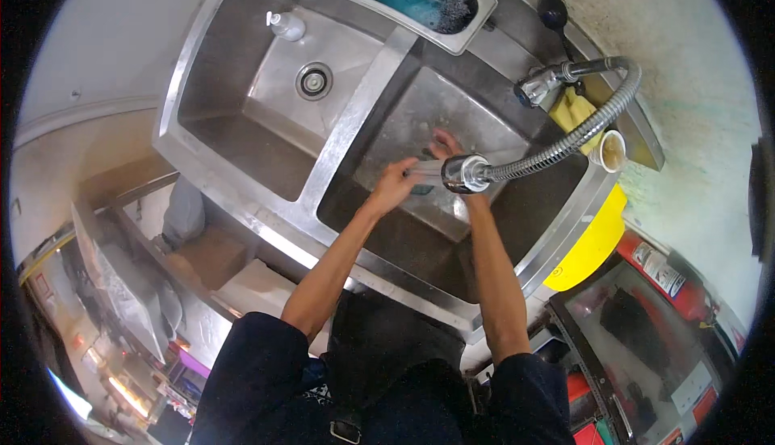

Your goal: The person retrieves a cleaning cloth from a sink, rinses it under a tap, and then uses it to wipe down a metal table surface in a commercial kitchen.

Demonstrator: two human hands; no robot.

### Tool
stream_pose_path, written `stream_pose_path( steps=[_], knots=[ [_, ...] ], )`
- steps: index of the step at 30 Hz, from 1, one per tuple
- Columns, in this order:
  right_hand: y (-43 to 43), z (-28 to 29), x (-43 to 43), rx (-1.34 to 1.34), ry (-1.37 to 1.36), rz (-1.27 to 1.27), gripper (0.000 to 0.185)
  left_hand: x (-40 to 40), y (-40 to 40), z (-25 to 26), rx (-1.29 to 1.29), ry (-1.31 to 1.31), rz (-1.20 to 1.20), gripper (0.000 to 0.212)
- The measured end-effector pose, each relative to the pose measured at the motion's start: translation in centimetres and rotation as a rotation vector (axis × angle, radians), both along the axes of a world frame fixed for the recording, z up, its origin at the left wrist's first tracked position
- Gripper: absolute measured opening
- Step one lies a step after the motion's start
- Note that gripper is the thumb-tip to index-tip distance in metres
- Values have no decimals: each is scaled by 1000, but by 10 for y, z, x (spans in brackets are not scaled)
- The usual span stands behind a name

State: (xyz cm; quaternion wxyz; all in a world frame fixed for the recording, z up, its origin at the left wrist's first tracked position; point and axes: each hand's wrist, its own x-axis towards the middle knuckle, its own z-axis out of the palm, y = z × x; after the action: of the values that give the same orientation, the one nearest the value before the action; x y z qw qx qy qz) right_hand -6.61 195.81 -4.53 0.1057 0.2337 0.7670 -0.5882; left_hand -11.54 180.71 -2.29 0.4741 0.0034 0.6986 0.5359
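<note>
Over the right basin of a double steel sink (387, 76) hangs a metal spray head (465, 174) on a flexible metal hose (575, 136). My left hand (393, 188) is at the left of the spray head, its fingers near a blurred, clear or whitish shape that could be water or an object. Beyond the spray head is my right hand (445, 143), fingers bent, partly hidden by the head. Whether either hand holds something cannot be made out. A small dark greenish thing (422, 189) shows below the left fingers.
A white pump bottle (287, 26) stands in the left basin. A steel pan (478, 32) with bluish liquid and a scouring pad (454, 12) sits at the sink's back. Right are a yellow cloth (571, 111), a cup (608, 151), a black ladle (552, 12) and a fire extinguisher (666, 275).
</note>
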Motion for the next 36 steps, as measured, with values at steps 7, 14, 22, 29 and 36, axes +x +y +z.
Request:
stream_pose_path(
  steps=[7,14,22,29,36],
  knots=[
    [18,-24,20,-764,95,135,45,12,2,20,144,480,-49,34],
    [-20,64,1,430,262,173,30,17,-8,4,167,-251,840,39],
    [-59,101,0,-118,218,-370,43,28,17,-94,1256,-783,510,49],
    [-66,54,14,375,204,-367,36,31,49,-28,519,-437,953,33],
    [-69,9,12,614,182,-339,27,4,47,3,-165,166,836,30]
  ],
)
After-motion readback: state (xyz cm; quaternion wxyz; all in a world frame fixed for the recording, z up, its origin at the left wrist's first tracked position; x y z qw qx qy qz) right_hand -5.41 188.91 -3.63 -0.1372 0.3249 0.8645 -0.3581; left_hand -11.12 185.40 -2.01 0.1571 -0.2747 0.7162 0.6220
